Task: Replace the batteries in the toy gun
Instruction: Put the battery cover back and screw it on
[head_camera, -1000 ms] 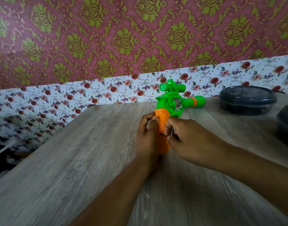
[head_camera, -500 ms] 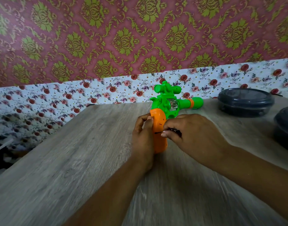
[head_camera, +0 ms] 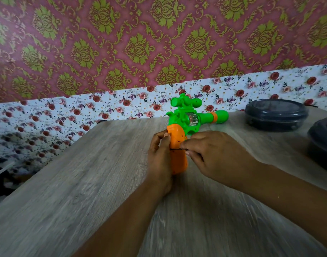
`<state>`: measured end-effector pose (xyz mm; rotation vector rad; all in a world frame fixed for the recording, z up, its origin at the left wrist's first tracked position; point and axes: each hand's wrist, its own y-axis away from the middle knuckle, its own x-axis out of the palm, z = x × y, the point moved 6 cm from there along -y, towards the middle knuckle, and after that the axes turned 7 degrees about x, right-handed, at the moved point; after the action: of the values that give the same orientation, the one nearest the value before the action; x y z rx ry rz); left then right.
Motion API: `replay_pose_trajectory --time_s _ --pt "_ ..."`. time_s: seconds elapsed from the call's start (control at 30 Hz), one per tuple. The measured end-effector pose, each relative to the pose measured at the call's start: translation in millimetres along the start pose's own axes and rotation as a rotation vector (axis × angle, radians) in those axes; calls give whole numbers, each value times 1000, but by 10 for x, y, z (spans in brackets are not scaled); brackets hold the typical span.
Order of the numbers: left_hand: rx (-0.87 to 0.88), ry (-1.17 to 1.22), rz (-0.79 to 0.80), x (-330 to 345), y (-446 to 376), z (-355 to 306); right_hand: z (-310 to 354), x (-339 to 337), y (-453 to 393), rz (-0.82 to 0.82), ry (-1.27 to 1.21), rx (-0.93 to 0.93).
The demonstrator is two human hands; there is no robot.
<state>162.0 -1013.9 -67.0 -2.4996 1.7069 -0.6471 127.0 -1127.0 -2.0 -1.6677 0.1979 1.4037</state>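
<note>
Hands (head_camera: 160, 160) (head_camera: 212, 156) around toy gun (head_camera: 185, 121) grip

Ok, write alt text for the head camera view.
A person's left hand grips the orange handle of a green toy gun standing on a wooden table, while the right hand pinches a thin dark tool against the handle. Two dark lidded containers sit at the right.

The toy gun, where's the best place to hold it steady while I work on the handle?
Grip the orange handle of the toy gun from its left side, as the left hand does now. I judge that side best: the handle is the long, narrow part nearest you, and the right hand brings its thin tool in from the other side, so that face should stay uncovered.
</note>
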Motion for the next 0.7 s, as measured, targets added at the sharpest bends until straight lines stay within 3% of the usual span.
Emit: replay_pose_trajectory --time_s 0.3,0.7 --pt "-78 18 -26 -35 -29 56 -32 -42 2 -46 171 -52" --pt "-74 2 -53 -17 -12 42 100 -26 118 -201 353 -302"
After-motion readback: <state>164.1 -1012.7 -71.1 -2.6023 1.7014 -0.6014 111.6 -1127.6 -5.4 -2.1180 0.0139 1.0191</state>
